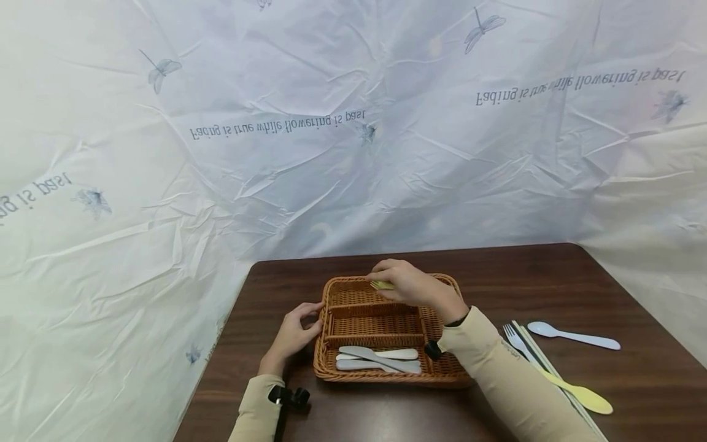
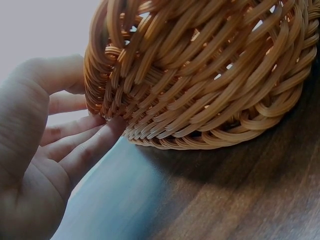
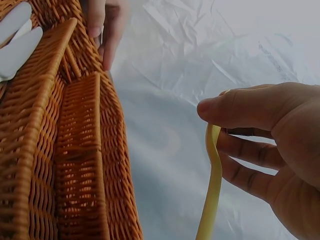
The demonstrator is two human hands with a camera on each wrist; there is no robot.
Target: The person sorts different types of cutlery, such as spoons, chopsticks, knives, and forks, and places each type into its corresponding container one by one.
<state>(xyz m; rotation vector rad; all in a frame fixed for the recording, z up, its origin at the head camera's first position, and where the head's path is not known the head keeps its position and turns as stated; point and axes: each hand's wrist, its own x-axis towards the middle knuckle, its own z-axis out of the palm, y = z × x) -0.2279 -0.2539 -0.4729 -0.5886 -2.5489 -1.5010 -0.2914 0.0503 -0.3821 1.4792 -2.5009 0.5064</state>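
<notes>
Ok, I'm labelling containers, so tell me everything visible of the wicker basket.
The wicker basket is orange-brown, woven of what looks like rattan, rectangular with rounded corners and a braided rim. Dividers split it into three compartments on the left and a section on the right, partly hidden by the right sleeve. Pale cutlery lies in the nearest compartment. The basket sits upright on the dark table; the left hand touches its left side, and the right hand appears above its far part.
</notes>
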